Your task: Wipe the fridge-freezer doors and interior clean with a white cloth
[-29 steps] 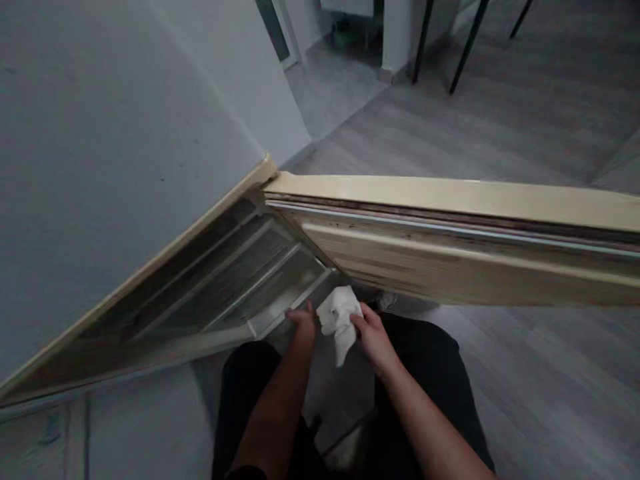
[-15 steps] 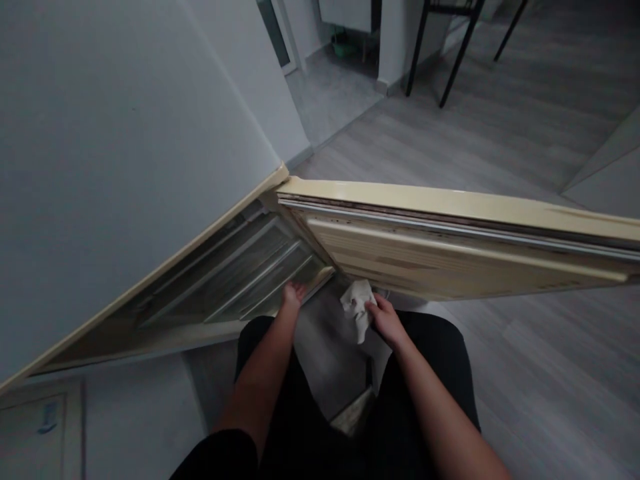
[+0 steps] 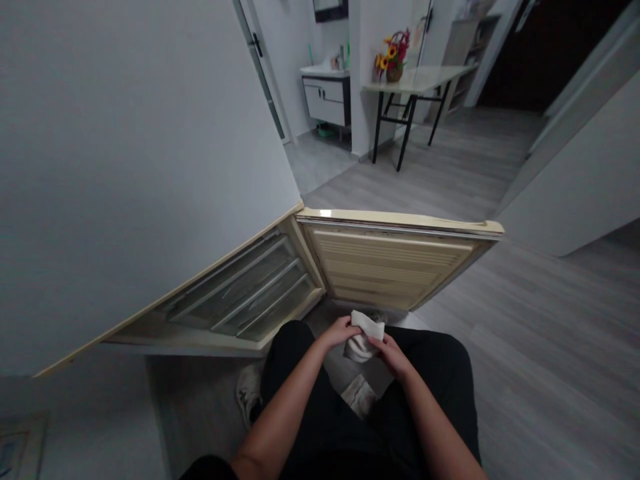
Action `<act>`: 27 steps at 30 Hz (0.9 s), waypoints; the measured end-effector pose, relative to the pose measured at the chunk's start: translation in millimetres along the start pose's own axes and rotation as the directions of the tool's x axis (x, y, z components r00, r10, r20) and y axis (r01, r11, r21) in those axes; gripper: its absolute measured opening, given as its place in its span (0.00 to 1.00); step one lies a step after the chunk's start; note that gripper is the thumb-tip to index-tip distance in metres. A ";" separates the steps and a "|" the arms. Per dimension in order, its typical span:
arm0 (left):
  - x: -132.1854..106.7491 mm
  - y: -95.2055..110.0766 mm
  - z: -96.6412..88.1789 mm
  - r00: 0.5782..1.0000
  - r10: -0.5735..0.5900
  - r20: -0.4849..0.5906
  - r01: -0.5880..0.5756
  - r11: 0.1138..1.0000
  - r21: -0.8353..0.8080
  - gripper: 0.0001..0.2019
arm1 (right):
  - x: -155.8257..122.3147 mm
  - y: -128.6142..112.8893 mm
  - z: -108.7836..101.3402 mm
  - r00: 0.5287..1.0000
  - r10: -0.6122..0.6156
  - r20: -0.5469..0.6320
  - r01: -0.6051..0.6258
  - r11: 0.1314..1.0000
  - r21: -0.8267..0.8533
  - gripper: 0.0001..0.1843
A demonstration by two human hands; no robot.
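A crumpled white cloth (image 3: 364, 335) is held between both hands in front of my lap. My left hand (image 3: 340, 331) grips its left side with the fingers closed on it. My right hand (image 3: 393, 353) pinches its right side. Just beyond the cloth stands an open cream freezer door (image 3: 395, 263) with a ribbed inner face, swung out to the right. To its left is the open freezer compartment with clear drawers (image 3: 240, 293). My black-trousered knees (image 3: 310, 373) are below the hands.
A tall grey fridge side (image 3: 125, 167) fills the left. A shoe (image 3: 247, 390) rests on the floor by my left leg. Farther back are a black-legged table (image 3: 415, 83) with flowers (image 3: 393, 57) and a washbasin cabinet (image 3: 327, 97). Grey plank floor (image 3: 540, 333) stretches right.
My left hand left the drawer front and came back to take the cloth with my right hand. The view rose and pulled back, showing the whole door and the room behind.
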State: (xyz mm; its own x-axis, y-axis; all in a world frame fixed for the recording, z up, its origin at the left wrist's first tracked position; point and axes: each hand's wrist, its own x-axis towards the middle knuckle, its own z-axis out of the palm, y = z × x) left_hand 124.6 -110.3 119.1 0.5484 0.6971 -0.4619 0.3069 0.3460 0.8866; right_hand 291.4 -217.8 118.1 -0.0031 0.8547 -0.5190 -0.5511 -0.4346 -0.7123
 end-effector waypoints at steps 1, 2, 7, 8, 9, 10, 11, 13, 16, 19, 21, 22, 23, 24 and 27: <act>0.8 1.3 0.9 0.999 0.020 -0.034 -0.020 1.000 0.016 0.20 | -1.8 2.0 -0.6 0.999 -0.018 -0.027 0.018 1.000 -0.024 0.35; 0.7 3.3 1.0 0.997 0.039 -0.067 -0.037 0.999 0.024 0.20 | -2.5 2.4 -0.4 0.998 -0.032 -0.052 0.031 0.999 -0.023 0.35; -13.1 22.8 -7.5 0.974 0.135 -0.182 -0.127 0.990 0.055 0.16 | 0.1 -2.3 13.8 0.986 -0.075 -0.146 0.091 0.990 0.110 0.33; -17.8 27.1 -10.3 0.967 0.152 -0.205 -0.141 0.988 0.068 0.15 | 0.2 -0.6 17.4 0.983 -0.096 -0.158 0.108 0.992 0.070 0.33; -23.2 31.0 -13.1 0.959 0.167 -0.228 -0.151 0.985 0.085 0.13 | -0.2 2.8 20.5 0.978 -0.123 -0.169 0.126 0.992 0.007 0.33; -29.2 34.3 -16.0 0.952 0.180 -0.248 -0.158 0.982 0.106 0.12 | -1.1 7.8 23.1 0.971 -0.151 -0.186 0.140 0.988 -0.070 0.32; -35.6 37.0 -18.8 0.945 0.190 -0.265 -0.160 0.978 0.130 0.09 | -2.5 13.9 25.2 0.962 -0.177 -0.209 0.147 0.978 -0.151 0.33; -49.5 40.8 -24.7 0.935 0.204 -0.289 -0.155 0.971 0.184 0.06 | -6.4 27.1 29.1 0.941 -0.222 -0.256 0.145 0.947 -0.287 0.35; -69.0 43.8 -34.5 0.921 0.214 -0.326 -0.133 0.958 0.253 0.10 | -13.4 41.7 38.5 0.935 -0.287 -0.210 0.191 0.903 -0.385 0.37; -80.8 44.9 -44.6 0.893 0.215 -0.395 -0.101 0.952 0.289 0.12 | -20.2 49.7 53.3 0.949 -0.316 -0.010 0.281 0.859 -0.427 0.31; -83.7 45.7 -49.5 0.873 0.214 -0.438 -0.082 0.950 0.301 0.10 | -24.7 56.0 63.8 0.951 -0.292 0.100 0.304 0.830 -0.467 0.24; -84.3 46.4 -51.2 0.864 0.214 -0.455 -0.074 0.949 0.306 0.10 | -26.9 59.8 68.8 0.949 -0.281 0.144 0.315 0.813 -0.489 0.22; -84.5 47.5 -52.4 0.857 0.214 -0.469 -0.067 0.948 0.310 0.09 | -28.8 63.9 73.4 0.945 -0.269 0.186 0.327 0.795 -0.510 0.19; -84.6 48.9 -53.2 0.850 0.215 -0.481 -0.061 0.947 0.315 0.09 | -30.4 67.8 77.6 0.940 -0.256 0.227 0.340 0.779 -0.527 0.18; -83.7 53.9 -53.8 0.840 0.217 -0.497 -0.045 0.941 0.335 0.07 | -31.3 76.5 88.5 0.926 -0.211 0.313 0.357 0.760 -0.543 0.16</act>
State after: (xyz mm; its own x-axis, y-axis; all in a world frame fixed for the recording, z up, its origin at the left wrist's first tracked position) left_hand 53.3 -116.2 206.9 0.1404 0.9730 -0.1833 0.5246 0.0839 0.8472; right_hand 175.4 -252.7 121.7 -0.1479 0.9720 -0.1824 0.0336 -0.1793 -0.9832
